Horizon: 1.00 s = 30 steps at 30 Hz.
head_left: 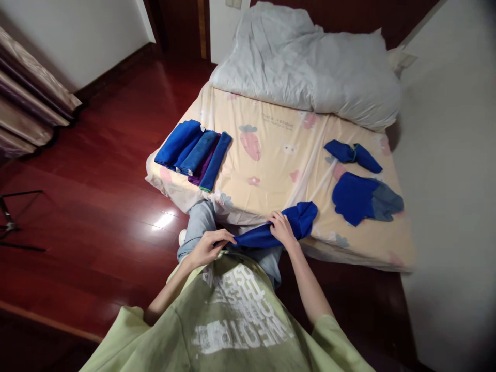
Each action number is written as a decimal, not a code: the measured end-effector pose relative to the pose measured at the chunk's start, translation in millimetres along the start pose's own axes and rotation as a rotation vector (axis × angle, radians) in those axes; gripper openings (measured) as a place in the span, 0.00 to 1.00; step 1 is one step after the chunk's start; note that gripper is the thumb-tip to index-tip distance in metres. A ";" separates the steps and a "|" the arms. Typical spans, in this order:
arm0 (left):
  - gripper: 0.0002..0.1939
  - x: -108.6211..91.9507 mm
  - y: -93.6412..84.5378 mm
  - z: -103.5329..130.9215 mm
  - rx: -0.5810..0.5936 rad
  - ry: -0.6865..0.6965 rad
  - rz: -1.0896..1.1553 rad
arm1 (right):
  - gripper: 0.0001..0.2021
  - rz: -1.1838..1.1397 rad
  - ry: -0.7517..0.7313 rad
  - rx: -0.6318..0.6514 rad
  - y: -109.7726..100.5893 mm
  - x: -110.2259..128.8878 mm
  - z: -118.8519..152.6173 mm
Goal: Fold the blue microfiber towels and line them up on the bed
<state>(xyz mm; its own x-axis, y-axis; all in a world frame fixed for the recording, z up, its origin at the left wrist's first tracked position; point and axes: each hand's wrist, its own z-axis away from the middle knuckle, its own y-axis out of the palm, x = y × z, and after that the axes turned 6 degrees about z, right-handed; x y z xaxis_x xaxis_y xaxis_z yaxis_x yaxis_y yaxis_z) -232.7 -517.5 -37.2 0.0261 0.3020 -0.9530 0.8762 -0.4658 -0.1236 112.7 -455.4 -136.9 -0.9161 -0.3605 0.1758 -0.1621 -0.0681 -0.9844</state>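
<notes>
You stand at the edge of a wide bed with a pale-yellow, strawberry-printed fabric sheet (267, 175). Across its far end lies a bulky, rumpled, light-grey quilt (306, 67). Toward its left side sits a row of folded cloths (182, 147), blue, teal-blue and purple, laid side by side, the rightmost a narrow blue strip with green edging. Toward the right side lie a crumpled bright-blue and grey-blue cloth (356, 199) and, just beyond it, a smaller twisted blue cloth with green edging (349, 152).

The long, soft, bright-blue cloth (267, 235) in your hands is bunched lengthwise, narrow at its left end and wider, loosely folded over at its right end. It runs from in front of your waist onto the near edge of the bed, where the wider end rests.

Your left hand (211, 245) reaches in from the left, palm down, its grip nearly closed, fingertips pinching the narrow end. Your right hand (282, 227) comes up from the lower right, forearm slanting, fingers curled over the cloth's middle; its grip is closed on the bunched fabric.
</notes>
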 end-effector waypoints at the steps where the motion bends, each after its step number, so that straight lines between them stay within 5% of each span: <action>1: 0.15 -1.0 -3.1 -0.4 -0.002 0.014 -0.003 | 0.14 0.008 0.023 -0.037 -0.7 -5.4 4.8; 9: 0.18 -8.6 -30.9 2.5 -0.002 0.187 0.014 | 0.11 -0.173 0.144 -0.455 -21.4 -57.7 34.8; 14: 0.21 -16.2 -39.6 4.9 -0.147 0.235 0.036 | 0.13 -0.131 0.253 -0.597 -40.0 -71.0 45.7; 24: 0.19 -29.1 -68.7 12.3 -0.479 0.247 0.003 | 0.15 -0.007 0.476 -0.777 -61.6 -101.3 68.9; 30: 0.14 -23.7 -80.8 20.4 -0.564 0.190 -0.067 | 0.18 0.009 0.496 -0.820 -69.7 -106.7 80.7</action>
<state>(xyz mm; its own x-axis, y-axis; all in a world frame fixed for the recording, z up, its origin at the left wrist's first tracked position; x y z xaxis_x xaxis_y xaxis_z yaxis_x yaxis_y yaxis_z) -314.0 -504.0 -10.3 0.0020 0.4835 -0.8753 0.9978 0.0575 0.0340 251.4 -487.3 -86.7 -0.9390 0.0903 0.3318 -0.1879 0.6734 -0.7150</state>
